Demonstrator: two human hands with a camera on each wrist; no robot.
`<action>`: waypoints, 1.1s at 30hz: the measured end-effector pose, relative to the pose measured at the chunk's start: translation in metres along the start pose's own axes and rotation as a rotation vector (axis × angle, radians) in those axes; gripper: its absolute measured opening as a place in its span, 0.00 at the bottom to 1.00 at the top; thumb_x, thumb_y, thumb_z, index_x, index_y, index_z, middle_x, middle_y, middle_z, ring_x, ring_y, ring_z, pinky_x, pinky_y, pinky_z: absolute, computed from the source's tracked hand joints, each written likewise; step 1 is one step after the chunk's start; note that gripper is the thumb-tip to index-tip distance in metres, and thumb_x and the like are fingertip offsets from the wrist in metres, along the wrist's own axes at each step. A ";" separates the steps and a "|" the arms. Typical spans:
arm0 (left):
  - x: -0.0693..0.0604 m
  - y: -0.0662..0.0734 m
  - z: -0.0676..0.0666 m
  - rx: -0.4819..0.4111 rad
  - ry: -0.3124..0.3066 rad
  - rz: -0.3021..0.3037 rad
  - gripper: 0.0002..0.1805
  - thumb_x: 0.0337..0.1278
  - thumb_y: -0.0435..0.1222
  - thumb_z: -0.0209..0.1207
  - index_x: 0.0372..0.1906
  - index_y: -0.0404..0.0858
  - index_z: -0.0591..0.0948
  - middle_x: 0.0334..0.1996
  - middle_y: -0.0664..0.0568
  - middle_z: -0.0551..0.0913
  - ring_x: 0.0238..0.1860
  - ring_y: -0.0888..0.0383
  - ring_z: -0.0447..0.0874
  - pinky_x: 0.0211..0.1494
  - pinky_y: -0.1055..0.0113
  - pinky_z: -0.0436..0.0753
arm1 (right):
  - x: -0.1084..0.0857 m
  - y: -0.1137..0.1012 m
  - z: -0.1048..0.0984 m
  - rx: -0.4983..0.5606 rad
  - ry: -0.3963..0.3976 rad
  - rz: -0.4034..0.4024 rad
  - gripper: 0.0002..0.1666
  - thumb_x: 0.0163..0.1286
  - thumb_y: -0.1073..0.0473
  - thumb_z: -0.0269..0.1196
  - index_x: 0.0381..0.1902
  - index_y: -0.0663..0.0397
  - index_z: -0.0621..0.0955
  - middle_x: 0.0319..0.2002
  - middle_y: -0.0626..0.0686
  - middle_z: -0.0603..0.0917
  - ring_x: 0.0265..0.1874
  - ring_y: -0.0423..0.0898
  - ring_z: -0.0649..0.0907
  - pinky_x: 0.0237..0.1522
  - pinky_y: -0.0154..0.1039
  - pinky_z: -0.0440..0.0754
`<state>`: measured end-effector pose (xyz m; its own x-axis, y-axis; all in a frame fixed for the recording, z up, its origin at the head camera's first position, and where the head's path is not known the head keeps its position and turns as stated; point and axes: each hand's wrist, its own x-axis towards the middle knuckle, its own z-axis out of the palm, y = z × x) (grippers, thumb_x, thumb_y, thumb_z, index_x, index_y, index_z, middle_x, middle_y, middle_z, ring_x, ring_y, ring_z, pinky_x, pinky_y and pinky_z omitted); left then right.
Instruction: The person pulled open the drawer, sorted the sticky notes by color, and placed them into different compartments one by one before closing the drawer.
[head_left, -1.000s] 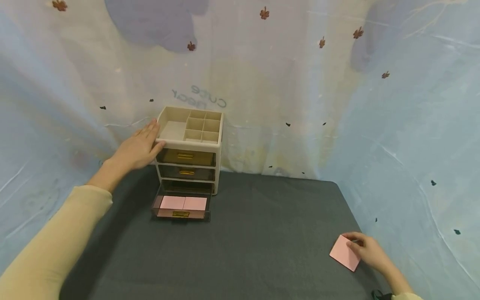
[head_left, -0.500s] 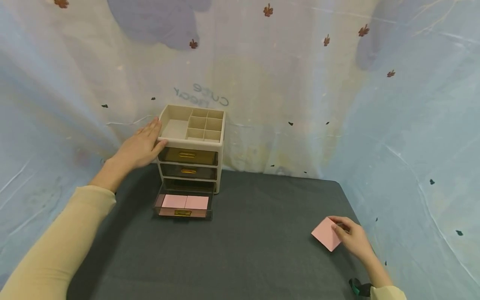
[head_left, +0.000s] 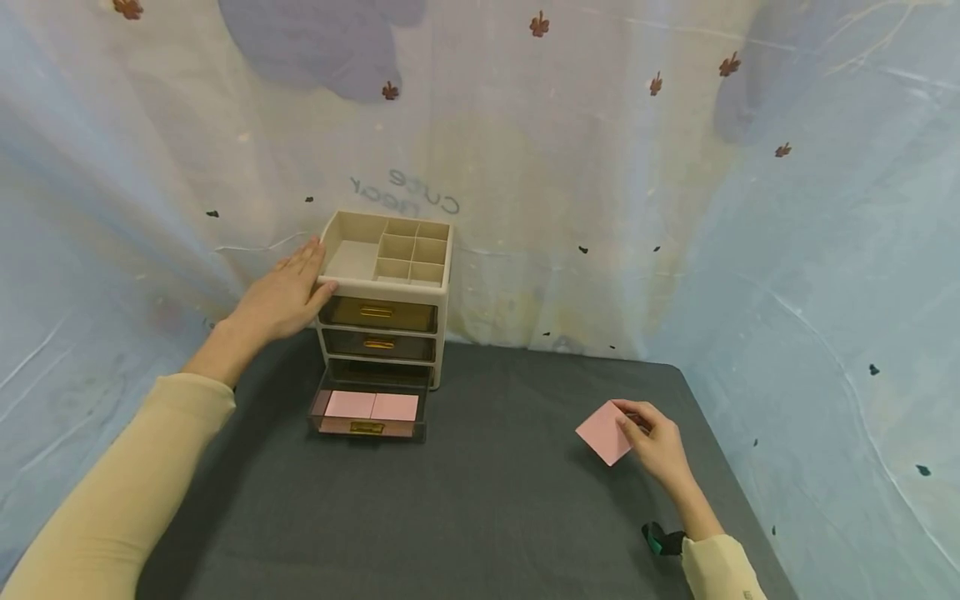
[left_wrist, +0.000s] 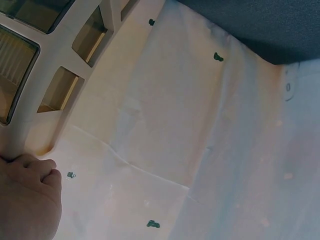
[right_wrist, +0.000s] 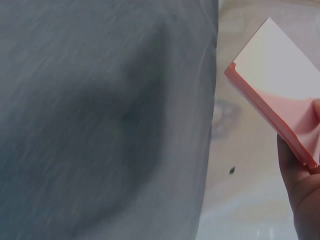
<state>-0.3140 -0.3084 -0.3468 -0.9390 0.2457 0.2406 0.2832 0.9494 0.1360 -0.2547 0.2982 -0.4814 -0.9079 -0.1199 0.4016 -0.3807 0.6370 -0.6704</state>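
Note:
A pink sticky note pad (head_left: 602, 433) is pinched between the thumb and fingers of my right hand (head_left: 660, 446), raised over the table. In the right wrist view the pad (right_wrist: 280, 85) shows its thickness, with a darker pink edge. My left hand (head_left: 277, 296) lies with fingers extended against the upper left side of a cream drawer organizer (head_left: 442, 325). The bottom drawer (head_left: 367, 429) is pulled out, and two pink pads (head_left: 372, 405) lie side by side in it. In the left wrist view my left hand (left_wrist: 30, 200) is partly cut off beside the organizer's side wall.
The organizer's top tray (head_left: 352, 258) has one large and several small compartments. Two smoky drawers (head_left: 378, 343) with gold handles are closed above the open one. A dark grey cloth (head_left: 480, 500) covers the table. Patterned curtains (head_left: 555, 167) hang behind and at both sides.
My right hand has carried the pink pad up and leftward, from the table's right side toward its middle. My left hand stays on the organizer, and the bottom drawer remains pulled out.

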 end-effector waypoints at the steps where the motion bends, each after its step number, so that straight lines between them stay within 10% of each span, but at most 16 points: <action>1: 0.000 0.000 0.000 0.001 0.001 0.000 0.45 0.83 0.58 0.32 0.83 0.28 0.39 0.83 0.33 0.37 0.83 0.37 0.37 0.82 0.37 0.47 | 0.003 -0.002 0.003 0.009 -0.004 0.002 0.14 0.79 0.62 0.62 0.57 0.58 0.86 0.49 0.59 0.86 0.44 0.36 0.84 0.46 0.19 0.79; 13: -0.001 0.000 0.000 0.012 -0.008 0.000 0.44 0.84 0.57 0.33 0.82 0.28 0.38 0.83 0.34 0.34 0.83 0.37 0.37 0.82 0.37 0.48 | 0.034 -0.034 0.042 0.127 -0.028 -0.049 0.14 0.77 0.64 0.64 0.57 0.58 0.87 0.50 0.59 0.86 0.48 0.56 0.87 0.49 0.29 0.85; 25: -0.001 -0.001 0.004 0.004 0.005 0.004 0.45 0.83 0.58 0.32 0.83 0.28 0.39 0.83 0.35 0.35 0.83 0.36 0.38 0.82 0.37 0.48 | 0.059 -0.066 0.081 0.159 -0.045 -0.120 0.14 0.73 0.74 0.64 0.55 0.67 0.86 0.47 0.65 0.86 0.43 0.62 0.86 0.43 0.40 0.88; 33: 0.001 -0.002 0.005 0.006 0.008 0.000 0.44 0.84 0.58 0.31 0.83 0.28 0.39 0.84 0.37 0.33 0.84 0.38 0.36 0.82 0.37 0.47 | 0.074 -0.082 0.097 0.212 -0.108 -0.171 0.15 0.75 0.66 0.66 0.57 0.56 0.87 0.50 0.57 0.86 0.44 0.53 0.88 0.44 0.43 0.88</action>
<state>-0.3163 -0.3092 -0.3517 -0.9376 0.2437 0.2482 0.2815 0.9507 0.1299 -0.3078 0.1630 -0.4576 -0.8367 -0.2989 0.4589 -0.5474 0.4283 -0.7190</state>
